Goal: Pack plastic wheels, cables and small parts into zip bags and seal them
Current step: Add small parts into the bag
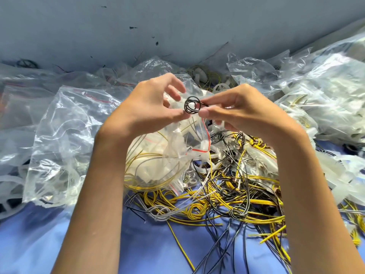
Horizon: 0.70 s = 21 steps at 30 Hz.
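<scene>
Black cable coil (pixel 192 104) held at centre frame.
I see my right hand (pixel 237 111) pinching the coil, and my left hand (pixel 154 103) gripping the zip bag (pixel 177 147) that hangs just below.

Your zip bag (pixel 173 155): clear glossy plastic film, crinkled. Coil (pixel 192 104): black wire, smooth plastic jacket. Cables (pixel 197 211) in front of you: yellow, slight sheen. Wheel (pixel 221 88): milky matt plastic. Tabletop (pixel 158 254): smooth matt blue. Wall (pixel 177 26): matt grey, chipped.
</scene>
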Motion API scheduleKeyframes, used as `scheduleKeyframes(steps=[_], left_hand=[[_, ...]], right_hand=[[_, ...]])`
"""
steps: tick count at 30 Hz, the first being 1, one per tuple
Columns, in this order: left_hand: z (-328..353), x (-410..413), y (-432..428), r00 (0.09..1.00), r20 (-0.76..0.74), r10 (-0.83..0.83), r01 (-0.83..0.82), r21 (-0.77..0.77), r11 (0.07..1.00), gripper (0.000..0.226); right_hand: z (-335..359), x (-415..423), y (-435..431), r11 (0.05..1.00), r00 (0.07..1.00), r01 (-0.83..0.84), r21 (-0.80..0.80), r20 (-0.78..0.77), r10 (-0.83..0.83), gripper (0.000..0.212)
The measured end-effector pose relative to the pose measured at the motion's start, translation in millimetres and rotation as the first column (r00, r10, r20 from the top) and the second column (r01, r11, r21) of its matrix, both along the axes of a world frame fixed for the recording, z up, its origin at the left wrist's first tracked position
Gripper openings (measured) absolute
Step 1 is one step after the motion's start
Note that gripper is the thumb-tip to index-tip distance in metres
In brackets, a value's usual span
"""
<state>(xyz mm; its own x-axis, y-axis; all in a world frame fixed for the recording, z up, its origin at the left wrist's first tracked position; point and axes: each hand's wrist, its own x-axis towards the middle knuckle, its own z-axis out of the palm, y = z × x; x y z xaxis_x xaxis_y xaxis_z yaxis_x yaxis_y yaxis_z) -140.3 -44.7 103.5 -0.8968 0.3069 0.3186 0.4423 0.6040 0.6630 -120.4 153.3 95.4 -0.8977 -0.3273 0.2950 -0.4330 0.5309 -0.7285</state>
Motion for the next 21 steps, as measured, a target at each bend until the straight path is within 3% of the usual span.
scheduleKeyframes(steps=[2, 4, 6, 8, 10, 12, 15, 18, 21], left_hand=[[0, -2, -1, 0.997, -0.015, 0.071, -0.071, -0.014, 0.997, 0.026], [1, -2, -1, 0.99, -0.014, 0.139, -0.139, -0.014, 0.99, 0.021], [1, -3, -1, 0.979, 0.017, 0.201, -0.198, -0.107, 0.974, 0.012], [0, -2, -1, 0.971, 0.056, 0.232, -0.212, -0.236, 0.948, 0.017], [0, 0, 0, 0.976, 0.094, 0.195, -0.166, -0.254, 0.953, 0.023], [3, 2, 2, 0.985, 0.09, 0.15, -0.131, -0.183, 0.974, 0.019], [9, 6, 4, 0.989, 0.054, 0.136, -0.131, -0.088, 0.987, 0.014], [11, 9, 6, 0.993, 0.038, 0.116, -0.114, -0.042, 0.993, 0.014], [12, 10, 6, 0.993, 0.018, 0.119, -0.119, -0.02, 0.993, 0.012]], right_hand=[[1, 2, 3, 0.989, 0.999, 0.046, 0.144, 0.015, -0.048, 0.034], [0, 2, 2, 0.951, 0.995, 0.096, 0.292, -0.011, -0.098, 0.027], [-3, 0, -1, 0.894, 0.993, 0.121, 0.432, -0.043, -0.113, 0.027], [-5, 0, -6, 0.845, 0.995, 0.091, 0.527, -0.016, -0.097, 0.026], [-6, 1, -13, 0.859, 0.996, 0.024, 0.511, 0.061, -0.064, 0.026], [-5, 4, -20, 0.919, 0.994, -0.011, 0.395, 0.106, -0.033, 0.028], [-5, 5, -32, 0.953, 0.999, -0.023, 0.302, 0.033, 0.014, 0.019], [-8, 3, -45, 0.94, 0.995, 0.062, 0.335, -0.095, -0.032, 0.038], [-8, 3, -53, 0.96, 0.995, 0.034, 0.277, -0.103, -0.005, 0.043]])
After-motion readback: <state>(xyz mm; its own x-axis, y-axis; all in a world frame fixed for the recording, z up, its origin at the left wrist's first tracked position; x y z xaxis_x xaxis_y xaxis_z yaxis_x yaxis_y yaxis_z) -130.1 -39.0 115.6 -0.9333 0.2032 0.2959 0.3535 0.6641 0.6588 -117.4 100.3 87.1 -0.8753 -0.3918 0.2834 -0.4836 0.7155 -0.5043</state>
